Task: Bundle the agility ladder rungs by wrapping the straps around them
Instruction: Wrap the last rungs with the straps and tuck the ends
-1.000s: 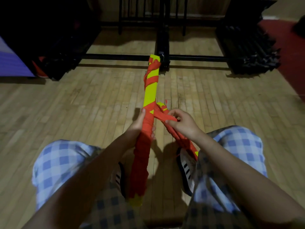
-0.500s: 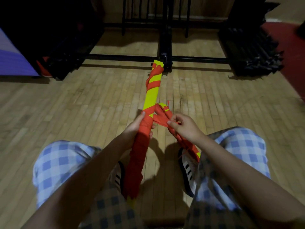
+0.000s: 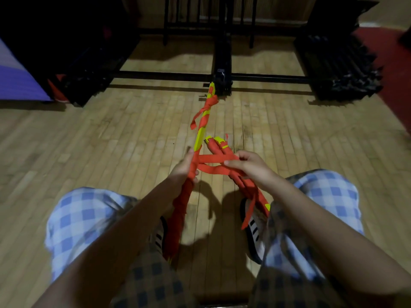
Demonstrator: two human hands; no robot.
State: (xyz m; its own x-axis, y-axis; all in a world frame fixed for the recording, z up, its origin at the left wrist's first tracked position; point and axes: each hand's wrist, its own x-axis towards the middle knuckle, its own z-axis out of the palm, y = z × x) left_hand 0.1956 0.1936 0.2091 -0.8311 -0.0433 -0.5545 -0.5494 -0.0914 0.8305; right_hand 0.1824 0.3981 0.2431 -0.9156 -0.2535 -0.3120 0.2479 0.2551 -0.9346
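- left hand (image 3: pixel 185 171) grips long rung bundle (image 3: pixel 201 134), yellow, wound in orange strap, tilted up toward far floor
- right hand (image 3: pixel 249 166) pinches orange strap (image 3: pixel 214 158) stretched between both bundles
- second shorter bundle (image 3: pixel 216 146) just beside, under right hand
- checked trousers (image 3: pixel 327 192), striped shoes (image 3: pixel 254 230) on wooden floor (image 3: pixel 111 141)
- black rack frame (image 3: pixel 222 72) at floor's far edge

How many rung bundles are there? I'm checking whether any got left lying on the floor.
2. The long bundle is gripped by the left hand; the shorter bundle is held by the right hand. None visible lying loose; dark edges could hide more.
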